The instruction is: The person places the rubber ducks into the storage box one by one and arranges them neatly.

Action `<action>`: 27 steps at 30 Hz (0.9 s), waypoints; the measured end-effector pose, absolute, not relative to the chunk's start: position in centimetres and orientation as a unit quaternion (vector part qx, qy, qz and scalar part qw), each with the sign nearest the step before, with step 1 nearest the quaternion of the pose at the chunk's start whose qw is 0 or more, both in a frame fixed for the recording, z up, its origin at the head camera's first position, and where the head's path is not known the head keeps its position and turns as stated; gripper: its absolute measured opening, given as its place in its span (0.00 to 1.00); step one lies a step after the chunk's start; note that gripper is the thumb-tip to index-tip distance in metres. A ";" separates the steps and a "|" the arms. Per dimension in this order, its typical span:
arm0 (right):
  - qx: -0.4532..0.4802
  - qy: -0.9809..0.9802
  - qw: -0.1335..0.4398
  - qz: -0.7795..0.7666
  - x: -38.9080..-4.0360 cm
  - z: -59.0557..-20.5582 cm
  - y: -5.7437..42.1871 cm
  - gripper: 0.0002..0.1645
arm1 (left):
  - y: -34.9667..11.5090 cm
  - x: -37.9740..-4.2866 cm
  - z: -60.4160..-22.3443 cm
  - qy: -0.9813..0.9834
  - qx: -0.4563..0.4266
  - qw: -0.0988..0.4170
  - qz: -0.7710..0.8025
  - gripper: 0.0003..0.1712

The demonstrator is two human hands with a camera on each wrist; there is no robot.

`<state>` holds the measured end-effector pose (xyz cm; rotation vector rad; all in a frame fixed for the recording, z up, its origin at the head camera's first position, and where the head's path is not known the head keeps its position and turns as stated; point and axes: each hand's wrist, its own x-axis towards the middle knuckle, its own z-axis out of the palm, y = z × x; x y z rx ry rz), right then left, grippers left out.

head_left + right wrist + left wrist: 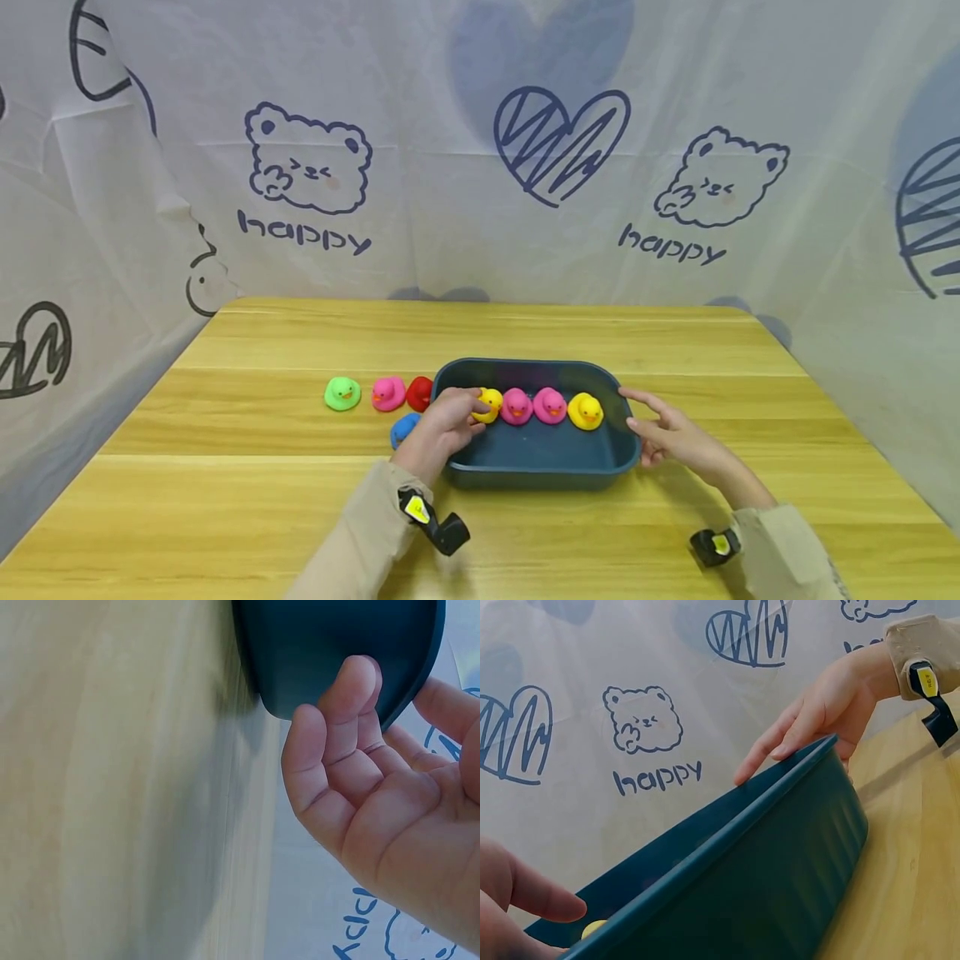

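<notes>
A dark blue tray stands on the wooden table with a row of rubber ducks inside. My left hand reaches over the tray's left rim and grips the leftmost yellow duck. Two pink ducks and another yellow duck sit to its right. My right hand rests with loose fingers against the tray's right end. The left wrist view shows the tray wall, a sliver of yellow duck and the left hand. The right wrist view shows the right hand at the tray's corner.
Left of the tray on the table lie a green duck, a pink duck, a red duck and a blue duck beside my left wrist. A printed white cloth walls the table on three sides.
</notes>
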<state>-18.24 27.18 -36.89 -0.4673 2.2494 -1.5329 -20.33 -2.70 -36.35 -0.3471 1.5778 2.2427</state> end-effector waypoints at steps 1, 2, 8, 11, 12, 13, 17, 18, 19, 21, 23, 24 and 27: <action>-0.166 0.800 0.188 -0.544 -18.2 -36.9 27.2 0.36 | -2.7 -20.3 -36.4 0.566 -0.124 0.186 0.794 0.31; -0.166 0.801 0.188 -0.544 -18.2 -36.9 27.2 0.36 | -2.8 -20.3 -36.3 0.573 -0.128 0.182 0.789 0.31; -0.164 0.802 0.188 -0.542 -18.3 -36.9 27.2 0.36 | -2.8 -20.2 -36.1 0.677 -0.084 0.150 0.715 0.30; -0.164 0.802 0.187 -0.542 -18.3 -36.9 27.2 0.36 | -2.7 -20.1 -35.9 0.718 -0.059 0.129 0.681 0.30; -0.164 0.802 0.188 -0.543 -18.3 -36.9 27.2 0.36 | -2.7 -20.1 -35.8 0.727 -0.055 0.120 0.673 0.30; -0.164 0.802 0.188 -0.543 -18.3 -36.9 27.2 0.36 | -2.6 -20.1 -35.8 0.735 -0.056 0.113 0.666 0.30; -0.165 0.801 0.188 -0.544 -18.2 -36.8 27.2 0.36 | -2.6 -20.0 -35.5 0.747 -0.049 0.088 0.657 0.29; -0.165 0.801 0.188 -0.544 -18.2 -36.8 27.2 0.36 | -2.6 -20.0 -35.5 0.748 -0.045 0.082 0.657 0.28; -0.165 0.801 0.187 -0.544 -18.2 -36.8 27.1 0.36 | -2.6 -20.0 -35.5 0.752 -0.042 0.077 0.654 0.28; -0.165 0.802 0.187 -0.543 -18.2 -36.8 27.1 0.36 | -2.6 -20.1 -35.5 0.759 -0.031 0.060 0.647 0.25; -0.164 0.803 0.187 -0.542 -18.2 -36.8 27.1 0.35 | -2.7 -20.1 -35.5 0.769 -0.017 0.036 0.637 0.23; -0.164 0.803 0.186 -0.542 -18.2 -36.8 27.1 0.35 | -2.8 -20.1 -35.5 0.774 -0.009 0.023 0.632 0.22; -0.163 0.804 0.186 -0.541 -18.1 -36.7 27.1 0.35 | -2.9 -20.1 -35.6 0.786 0.026 -0.016 0.617 0.19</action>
